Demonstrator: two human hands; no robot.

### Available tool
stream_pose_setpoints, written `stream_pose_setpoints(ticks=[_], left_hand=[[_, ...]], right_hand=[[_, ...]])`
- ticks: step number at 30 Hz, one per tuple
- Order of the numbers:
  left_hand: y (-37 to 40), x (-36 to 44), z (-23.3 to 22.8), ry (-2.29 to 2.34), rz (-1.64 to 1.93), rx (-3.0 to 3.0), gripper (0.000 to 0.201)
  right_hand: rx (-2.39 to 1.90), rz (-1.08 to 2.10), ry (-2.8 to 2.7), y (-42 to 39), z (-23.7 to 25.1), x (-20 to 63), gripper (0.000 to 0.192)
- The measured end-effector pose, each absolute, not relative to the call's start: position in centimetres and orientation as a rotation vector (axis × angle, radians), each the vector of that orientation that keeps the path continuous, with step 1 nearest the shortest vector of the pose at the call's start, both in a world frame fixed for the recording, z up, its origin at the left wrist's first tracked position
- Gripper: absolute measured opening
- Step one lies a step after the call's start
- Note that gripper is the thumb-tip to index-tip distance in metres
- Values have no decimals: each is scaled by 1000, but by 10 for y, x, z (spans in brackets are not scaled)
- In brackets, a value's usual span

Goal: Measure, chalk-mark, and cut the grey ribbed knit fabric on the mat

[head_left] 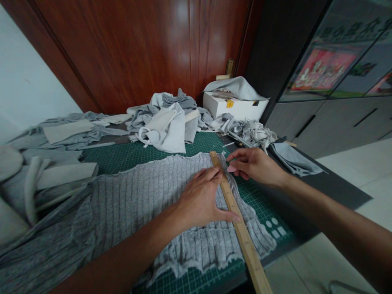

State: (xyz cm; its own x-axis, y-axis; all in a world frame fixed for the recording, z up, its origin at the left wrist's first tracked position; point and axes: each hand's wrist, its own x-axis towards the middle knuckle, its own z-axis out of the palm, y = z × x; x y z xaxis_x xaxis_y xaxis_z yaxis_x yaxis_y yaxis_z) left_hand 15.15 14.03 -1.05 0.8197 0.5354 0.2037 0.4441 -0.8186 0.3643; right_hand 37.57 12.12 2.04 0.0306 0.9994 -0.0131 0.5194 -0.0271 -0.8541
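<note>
I see the bench (330, 183) running across my view, dark at its right edge, with a green gridded cutting mat (122, 157) covering most of its top. Spread flat over the mat is a large piece of grey ribbed knit fabric (128, 204), its wavy edges reaching from the far left down to the near right corner. Behind it, heaps of grey and off-white fabric scraps (167, 120) lie along the back, with more folded pieces (58, 175) stacked at the left. A white box (235, 107) sits at the back right, cloth draped over its top, and a tangle of pale strips (251, 132) lies just in front of it. A folded grey piece (290, 159) rests on the dark right edge.

A long wooden ruler (237, 216) lies diagonally on the ribbed fabric near its right edge, running past the bench's near side. My left hand (200, 200) presses flat, fingers spread, on the fabric and against the ruler's left edge; its grip is apart, clamped on nothing. My right hand (255, 165) hovers just right of the ruler's far end, fingers pinched together on a small pink piece of tailor's chalk (232, 168), whose tip sits just beside the ruler.
</note>
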Motion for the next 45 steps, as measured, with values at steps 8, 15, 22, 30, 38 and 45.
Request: stream_pose_setpoints(ticks=[8, 15, 22, 30, 38, 45], left_hand=[[141, 151, -10, 748, 475, 2683, 103], [140, 151, -11, 708, 511, 2677, 99], [141, 149, -12, 667, 540, 2671, 93], [140, 147, -11, 655, 469, 2706, 85], [140, 149, -13, 645, 443, 2672, 90], [141, 149, -19, 702, 493, 2635, 109]], right_hand=[[-1680, 1427, -1412, 115, 24, 383, 16], [-1698, 1440, -1395, 116, 16, 385, 11], [-1812, 1399, -1361, 110, 12, 398, 10], [-1810, 1368, -1483, 111, 15, 393, 6], [-1817, 1365, -1595, 113, 17, 395, 4], [-1752, 1130, -1654, 112, 35, 393, 11]])
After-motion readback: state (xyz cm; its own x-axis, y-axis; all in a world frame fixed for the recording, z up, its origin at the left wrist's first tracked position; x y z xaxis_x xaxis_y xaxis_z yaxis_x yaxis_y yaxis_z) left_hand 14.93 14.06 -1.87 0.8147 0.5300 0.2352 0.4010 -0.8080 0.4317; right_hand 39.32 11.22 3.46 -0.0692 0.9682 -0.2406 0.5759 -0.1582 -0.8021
